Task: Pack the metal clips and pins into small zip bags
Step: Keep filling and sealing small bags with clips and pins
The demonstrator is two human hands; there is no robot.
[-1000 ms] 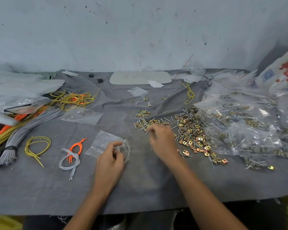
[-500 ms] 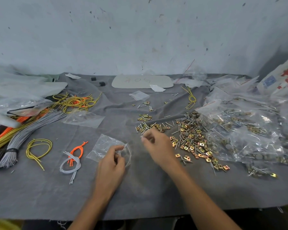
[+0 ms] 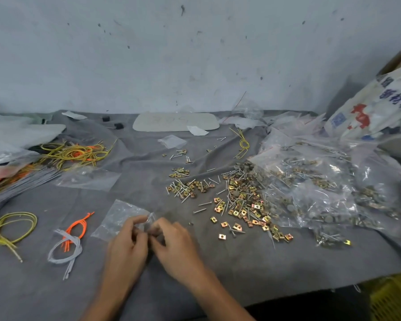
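A small clear zip bag lies on the grey cloth at front centre. My left hand pinches the bag's open mouth. My right hand is pressed against that mouth, fingers closed; what it carries is hidden and blurred. A loose pile of gold metal clips and silver pins spreads to the right of my hands. A smaller cluster of clips and pins sits just beyond them.
Large clear bags full of clips and pins crowd the right side. Another flat zip bag lies at left centre. Orange and grey cable ties, a yellow wire loop and wire bundles occupy the left.
My right hand left the small cluster of clips and pins and came back to the bag's mouth, meeting my left hand. The camera tilted down a little.
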